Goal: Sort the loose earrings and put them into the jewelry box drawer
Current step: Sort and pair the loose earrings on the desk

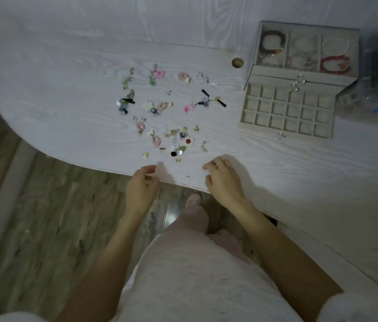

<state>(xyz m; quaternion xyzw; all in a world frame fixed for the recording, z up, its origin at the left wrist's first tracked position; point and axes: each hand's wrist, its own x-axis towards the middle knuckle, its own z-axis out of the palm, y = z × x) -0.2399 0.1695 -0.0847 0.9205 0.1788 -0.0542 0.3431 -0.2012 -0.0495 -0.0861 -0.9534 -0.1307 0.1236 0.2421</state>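
Two hands, left (142,182) and right (221,177), we see empty, fingers loosely curled, at table (67,101) edge; earrings (164,110) scattered, drawer (286,112) pulled out.

The person wears a pale pink, softly mottled dress (197,270) with short white-looking sleeves (364,305); both forearms are bare. A ring (216,167) sits on a finger of the right hand (223,180). Below the tabletop (67,112) edge, a pinkish slipper (193,198) shows.

white table (71,94), earrings (164,108), jewelry box (299,73)
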